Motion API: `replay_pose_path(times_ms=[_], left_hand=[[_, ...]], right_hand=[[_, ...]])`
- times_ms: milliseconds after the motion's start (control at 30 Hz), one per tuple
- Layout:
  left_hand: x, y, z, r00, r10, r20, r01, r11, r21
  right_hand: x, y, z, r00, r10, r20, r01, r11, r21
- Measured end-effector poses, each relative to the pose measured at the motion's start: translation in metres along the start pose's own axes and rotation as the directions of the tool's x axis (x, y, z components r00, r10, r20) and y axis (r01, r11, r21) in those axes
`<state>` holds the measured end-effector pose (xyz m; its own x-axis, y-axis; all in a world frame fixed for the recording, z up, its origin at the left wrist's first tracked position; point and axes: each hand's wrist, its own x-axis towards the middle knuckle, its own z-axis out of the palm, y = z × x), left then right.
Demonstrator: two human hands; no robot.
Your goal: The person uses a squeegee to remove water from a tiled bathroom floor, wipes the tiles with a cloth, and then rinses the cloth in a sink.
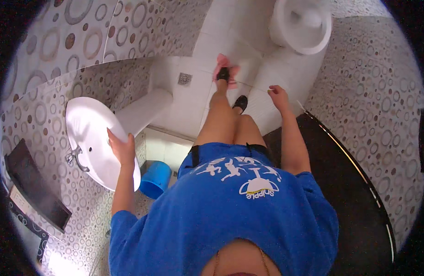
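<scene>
My left hand point(122, 148) grips the rim of a white pedestal washbasin point(94, 127), fingers over the bowl and thumb at the outer edge. At the bowl's far side stands a metal faucet point(79, 159). My right hand point(278, 96) hangs in the air over the tiled floor, fingers loosely bent, with no object seen in it. A pink cloth point(234, 74) lies on the floor under one of my feet, which wears a black shoe point(223, 74). The other black shoe point(241, 102) is on the tiles beside it.
A white toilet bowl point(306, 27) stands at the top right. A square floor drain point(185, 79) lies left of the cloth. Below the washbasin's right side is a blue bucket point(156, 179). A dark shelf point(37, 186) is on the left wall. Tiled walls enclose the room.
</scene>
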<state>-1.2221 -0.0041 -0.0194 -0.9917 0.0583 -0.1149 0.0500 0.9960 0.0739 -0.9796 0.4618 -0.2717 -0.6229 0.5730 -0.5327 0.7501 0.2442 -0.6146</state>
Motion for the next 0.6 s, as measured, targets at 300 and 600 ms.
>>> replay_pose_path(times_ms=[300,600], left_hand=[[0.005,-0.006,0.011,0.994,0.085,-0.065,-0.081,0.995,0.065],[-0.001,-0.018,0.012,1.000,-0.016,-0.005,0.016,1.000,-0.014]], right_hand=[[-0.025,0.214,0.049,0.925,0.289,0.247,-0.136,0.858,-0.495],[-0.073,0.199,0.100,0.932,0.328,0.154,-0.320,0.944,-0.073]])
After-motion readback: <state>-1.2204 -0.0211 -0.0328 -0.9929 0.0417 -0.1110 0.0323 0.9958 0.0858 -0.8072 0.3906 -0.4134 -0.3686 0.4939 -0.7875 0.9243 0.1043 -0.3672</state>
